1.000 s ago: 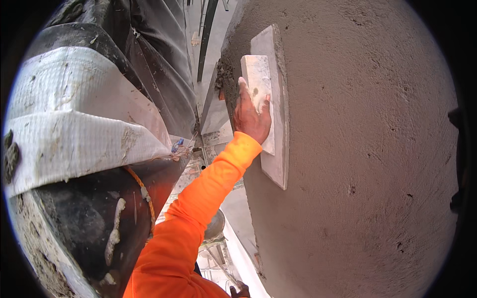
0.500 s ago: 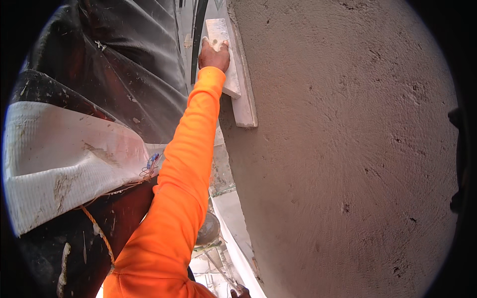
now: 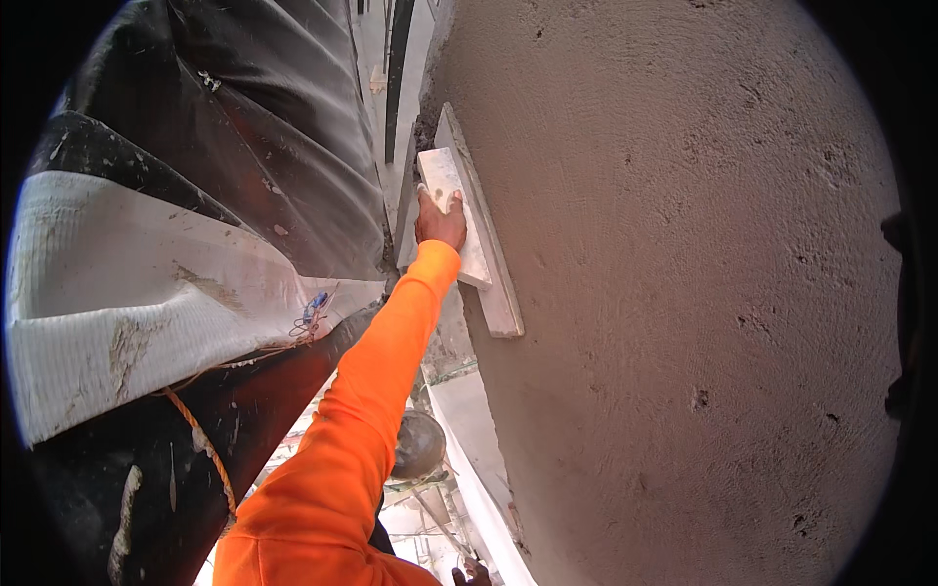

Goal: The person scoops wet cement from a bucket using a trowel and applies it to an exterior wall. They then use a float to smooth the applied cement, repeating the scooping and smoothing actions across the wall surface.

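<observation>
My left hand point(image 3: 442, 223), at the end of an orange sleeve, is closed round the pale handle block of a plasterer's float point(image 3: 503, 311). The float's long board lies along the left edge of a grey plastered wall point(image 3: 664, 293), its face against the plaster. At the lower edge, only part of my right hand point(image 3: 473, 574) shows, small and dark. Its fingers look curled beside a thin rod-like thing point(image 3: 438, 525), and what they hold is unclear.
Black sheeting point(image 3: 283, 127) and a white ribbed sheet point(image 3: 147, 303) hang on the left, with an orange rope point(image 3: 200, 439) below. A dark upright bar point(image 3: 396, 88) stands beyond the float. Far below are a round dark container point(image 3: 418, 444) and a littered floor.
My left hand has drawn the float down the wall edge, closer to me, and the arm is more bent. The right hand has hardly moved.
</observation>
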Action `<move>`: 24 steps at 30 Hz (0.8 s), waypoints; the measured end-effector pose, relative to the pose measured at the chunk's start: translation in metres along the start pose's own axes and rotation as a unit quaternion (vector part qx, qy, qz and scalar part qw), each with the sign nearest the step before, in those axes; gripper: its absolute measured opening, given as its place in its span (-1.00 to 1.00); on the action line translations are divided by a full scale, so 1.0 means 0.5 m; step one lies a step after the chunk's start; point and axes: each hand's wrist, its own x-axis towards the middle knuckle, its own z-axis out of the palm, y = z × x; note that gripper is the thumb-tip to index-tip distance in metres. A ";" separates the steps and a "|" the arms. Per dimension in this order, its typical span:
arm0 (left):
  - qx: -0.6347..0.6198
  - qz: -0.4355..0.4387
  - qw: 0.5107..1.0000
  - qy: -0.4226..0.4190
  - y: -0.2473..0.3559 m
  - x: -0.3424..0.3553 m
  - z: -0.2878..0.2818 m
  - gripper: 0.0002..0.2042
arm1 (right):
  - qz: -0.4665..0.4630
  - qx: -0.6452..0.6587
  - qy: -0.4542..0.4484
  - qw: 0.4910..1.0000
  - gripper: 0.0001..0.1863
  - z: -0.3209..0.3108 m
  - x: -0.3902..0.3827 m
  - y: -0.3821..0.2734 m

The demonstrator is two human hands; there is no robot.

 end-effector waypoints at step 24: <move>0.024 0.021 0.999 0.015 0.228 0.333 -0.025 -0.38 | 0.002 -0.033 0.062 0.998 -0.36 0.001 -0.013 0.056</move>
